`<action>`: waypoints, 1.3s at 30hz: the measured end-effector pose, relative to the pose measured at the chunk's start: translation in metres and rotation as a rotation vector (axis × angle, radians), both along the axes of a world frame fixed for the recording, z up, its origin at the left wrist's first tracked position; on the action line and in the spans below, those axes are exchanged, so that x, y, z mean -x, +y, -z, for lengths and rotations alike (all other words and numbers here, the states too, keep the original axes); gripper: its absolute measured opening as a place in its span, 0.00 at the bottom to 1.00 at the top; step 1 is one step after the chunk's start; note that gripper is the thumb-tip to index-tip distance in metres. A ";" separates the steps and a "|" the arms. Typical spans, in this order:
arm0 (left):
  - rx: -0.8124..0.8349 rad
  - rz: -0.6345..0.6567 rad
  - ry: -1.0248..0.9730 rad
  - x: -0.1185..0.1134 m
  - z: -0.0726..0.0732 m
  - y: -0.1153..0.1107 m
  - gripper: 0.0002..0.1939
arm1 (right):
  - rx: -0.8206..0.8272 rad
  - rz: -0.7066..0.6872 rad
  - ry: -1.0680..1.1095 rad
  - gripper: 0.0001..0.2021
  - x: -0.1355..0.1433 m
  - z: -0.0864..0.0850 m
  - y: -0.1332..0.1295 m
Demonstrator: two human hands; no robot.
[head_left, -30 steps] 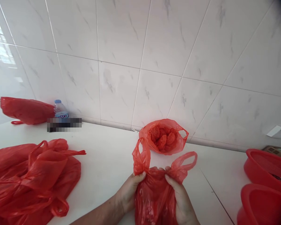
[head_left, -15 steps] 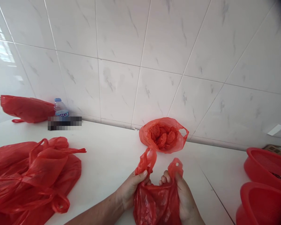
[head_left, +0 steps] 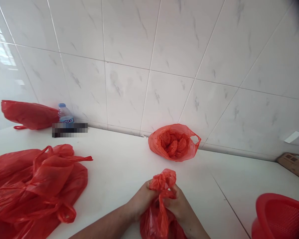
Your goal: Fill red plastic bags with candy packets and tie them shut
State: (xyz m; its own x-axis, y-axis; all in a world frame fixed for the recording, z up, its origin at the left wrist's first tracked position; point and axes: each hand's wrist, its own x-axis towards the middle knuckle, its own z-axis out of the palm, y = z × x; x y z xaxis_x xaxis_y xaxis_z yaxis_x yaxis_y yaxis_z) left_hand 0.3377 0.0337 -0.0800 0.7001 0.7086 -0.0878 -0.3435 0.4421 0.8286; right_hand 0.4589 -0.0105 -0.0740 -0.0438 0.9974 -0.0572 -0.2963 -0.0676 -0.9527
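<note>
A red plastic bag (head_left: pixel 151 220) stands at the front of the white table, its neck gathered between my hands. My left hand (head_left: pixel 143 199) is closed on one bunched handle of it. On the right side, my right hand (head_left: pixel 176 204) grips the other handle, and the two handles meet and overlap between my fingers. What is inside this bag is hidden. Just beyond my hands, an open red bag (head_left: pixel 154 146) with several small knotted red bundles (head_left: pixel 173 147) in it leans near the wall.
Several red bags (head_left: pixel 47 176) lie heaped at left. Behind them are another red bag (head_left: pixel 30 116), a water bottle (head_left: pixel 65 114) and a blurred-out dark thing (head_left: pixel 69 130) by the tiled wall. A red basket (head_left: pixel 266 202) stands at right; a cardboard box (head_left: pixel 292 164) lies beyond it.
My hands have come together, and the handles, held apart before, now cross. One of the two red baskets at right is no longer in view, and more of the cardboard box shows.
</note>
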 end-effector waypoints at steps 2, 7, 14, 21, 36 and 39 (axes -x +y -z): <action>-0.064 -0.013 0.037 -0.001 0.002 -0.001 0.07 | 0.043 0.053 -0.060 0.20 -0.003 0.004 0.002; -0.287 0.004 0.088 0.003 0.011 -0.006 0.40 | 0.138 0.231 -0.180 0.16 -0.012 0.014 0.007; -0.226 -0.076 0.066 0.001 0.009 -0.007 0.30 | 0.130 0.157 -0.349 0.14 -0.004 0.005 0.000; -0.005 -0.078 0.014 0.003 0.002 0.000 0.22 | 0.002 -0.184 0.088 0.30 -0.016 -0.009 -0.009; -0.406 -0.181 0.094 0.000 -0.002 -0.010 0.11 | 0.071 0.341 -0.755 0.11 -0.022 0.013 0.004; -0.678 -0.200 0.198 -0.001 0.001 -0.014 0.09 | 0.022 0.330 -0.733 0.12 -0.027 0.014 0.006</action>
